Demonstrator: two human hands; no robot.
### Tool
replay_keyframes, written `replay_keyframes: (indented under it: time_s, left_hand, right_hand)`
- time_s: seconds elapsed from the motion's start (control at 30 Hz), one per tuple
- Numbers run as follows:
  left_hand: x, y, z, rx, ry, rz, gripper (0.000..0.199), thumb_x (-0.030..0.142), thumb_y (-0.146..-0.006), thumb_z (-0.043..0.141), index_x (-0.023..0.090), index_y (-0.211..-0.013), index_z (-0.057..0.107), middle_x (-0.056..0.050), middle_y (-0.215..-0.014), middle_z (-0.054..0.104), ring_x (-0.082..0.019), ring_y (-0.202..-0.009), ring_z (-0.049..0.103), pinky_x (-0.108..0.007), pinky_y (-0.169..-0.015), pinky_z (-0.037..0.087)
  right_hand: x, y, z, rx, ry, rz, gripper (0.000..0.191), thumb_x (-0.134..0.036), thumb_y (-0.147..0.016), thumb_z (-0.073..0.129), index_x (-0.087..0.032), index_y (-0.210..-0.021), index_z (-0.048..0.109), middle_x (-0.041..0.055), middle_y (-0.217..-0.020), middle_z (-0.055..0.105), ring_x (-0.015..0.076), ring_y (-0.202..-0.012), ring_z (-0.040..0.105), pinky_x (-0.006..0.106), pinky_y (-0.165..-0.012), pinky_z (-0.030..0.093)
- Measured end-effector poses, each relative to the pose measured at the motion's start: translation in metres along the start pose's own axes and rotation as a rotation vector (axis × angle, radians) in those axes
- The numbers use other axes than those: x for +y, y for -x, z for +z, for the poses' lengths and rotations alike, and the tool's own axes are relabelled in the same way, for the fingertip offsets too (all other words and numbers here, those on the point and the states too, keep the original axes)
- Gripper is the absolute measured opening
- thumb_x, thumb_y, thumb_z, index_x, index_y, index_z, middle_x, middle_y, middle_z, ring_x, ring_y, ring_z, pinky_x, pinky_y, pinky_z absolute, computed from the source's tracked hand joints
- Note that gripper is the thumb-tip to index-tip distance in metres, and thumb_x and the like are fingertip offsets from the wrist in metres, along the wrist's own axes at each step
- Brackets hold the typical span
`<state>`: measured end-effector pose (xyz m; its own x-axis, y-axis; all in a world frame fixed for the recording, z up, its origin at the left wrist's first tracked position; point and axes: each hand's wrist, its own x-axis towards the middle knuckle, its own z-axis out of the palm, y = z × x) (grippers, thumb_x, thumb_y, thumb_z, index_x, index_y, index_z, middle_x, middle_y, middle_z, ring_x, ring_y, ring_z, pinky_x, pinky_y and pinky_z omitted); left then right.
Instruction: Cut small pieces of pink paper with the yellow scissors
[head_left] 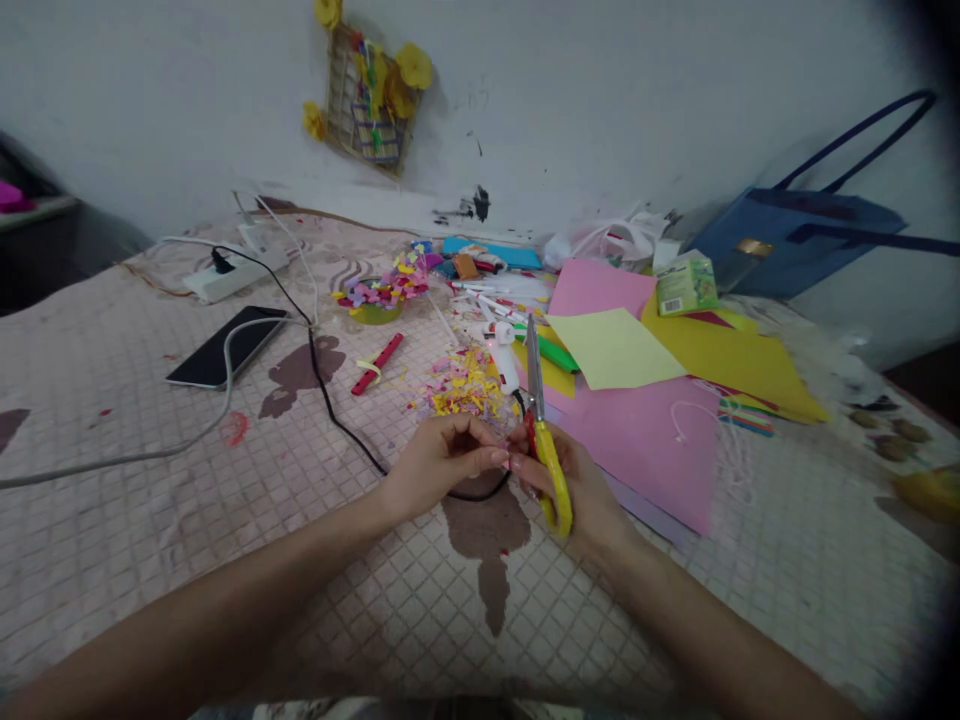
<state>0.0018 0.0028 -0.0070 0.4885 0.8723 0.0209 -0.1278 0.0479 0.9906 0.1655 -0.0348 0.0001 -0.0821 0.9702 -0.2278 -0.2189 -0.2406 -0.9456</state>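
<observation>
My left hand (442, 462) is closed in a pinch, its thumb and fingertips together on a tiny pink piece (507, 461), perhaps paper, mostly covered by fingers. Scissors with yellow and red handles (553, 475) rest in my right hand (589, 495), blades pointing away toward the wall. The fingertips of that hand meet those of the left at the pink piece. Just beyond the hands lies a heap of pink and yellow paper scraps (469, 385). A white glue gun (502, 355) with a small red light sits beside the scissor blades.
Pink sheets (660, 440), a pale yellow sheet (619, 347) and a blue bag (810, 235) are on the right. A bowl of paper flowers (379, 300) stands behind a red stick (377, 364). A dark tablet (225, 345), power strip (236, 275) and cables are left.
</observation>
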Motion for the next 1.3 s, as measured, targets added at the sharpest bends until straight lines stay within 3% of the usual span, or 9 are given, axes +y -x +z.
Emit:
replay_keyframes:
  time_s: [0.13, 0.33, 0.47, 0.63, 1.3]
  left_hand:
    - [-0.0037, -0.0004, -0.0014, 0.007, -0.025, -0.020, 0.026, 0.034, -0.070, 0.076, 0.013, -0.073, 0.061, -0.003, -0.074, 0.067, -0.011, -0.069, 0.060, -0.024, -0.066, 0.046]
    - [0.0003, -0.0028, -0.0052, -0.114, 0.005, 0.005, 0.020, 0.028, -0.073, 0.074, 0.012, -0.081, 0.065, -0.006, -0.085, 0.069, -0.014, -0.081, 0.063, -0.028, -0.079, 0.048]
    - [0.0037, -0.0025, -0.0045, -0.069, 0.031, 0.019, 0.019, 0.028, -0.072, 0.075, 0.012, -0.076, 0.064, -0.004, -0.082, 0.067, -0.011, -0.074, 0.060, -0.025, -0.071, 0.047]
    - [0.0042, -0.0005, -0.0027, -0.048, 0.094, -0.078, 0.022, 0.031, -0.070, 0.076, 0.013, -0.073, 0.064, 0.001, -0.065, 0.062, -0.007, -0.059, 0.051, -0.021, -0.057, 0.040]
    - [-0.0009, -0.0016, 0.0006, 0.030, 0.260, -0.201, 0.034, 0.027, -0.065, 0.080, 0.013, -0.084, 0.057, 0.002, -0.070, 0.064, -0.007, -0.058, 0.056, -0.021, -0.058, 0.043]
  right_hand:
    - [0.0008, -0.0003, -0.0011, 0.036, 0.006, 0.002, 0.035, -0.026, -0.059, 0.078, -0.020, -0.086, 0.058, -0.0062, -0.069, 0.053, 0.0051, -0.050, 0.040, 0.020, -0.045, 0.028]
    - [0.0004, -0.0014, -0.0036, 0.063, -0.031, 0.021, 0.039, -0.030, -0.057, 0.079, -0.020, -0.087, 0.058, -0.0062, -0.064, 0.053, 0.0061, -0.049, 0.040, 0.021, -0.045, 0.028]
    - [-0.0015, -0.0008, -0.0026, 0.039, -0.031, 0.025, 0.038, -0.031, -0.057, 0.080, -0.020, -0.085, 0.057, -0.0058, -0.065, 0.054, 0.0053, -0.048, 0.038, 0.021, -0.045, 0.027]
    - [-0.0028, 0.0002, 0.0006, 0.008, -0.021, 0.009, 0.038, -0.034, -0.057, 0.080, -0.019, -0.082, 0.056, -0.0056, -0.066, 0.053, 0.0050, -0.048, 0.037, 0.021, -0.044, 0.026]
    - [-0.0026, 0.0002, 0.0012, -0.019, 0.010, -0.007, 0.034, -0.031, -0.059, 0.079, -0.019, -0.080, 0.055, -0.0036, -0.069, 0.056, 0.0061, -0.051, 0.039, 0.021, -0.046, 0.028]
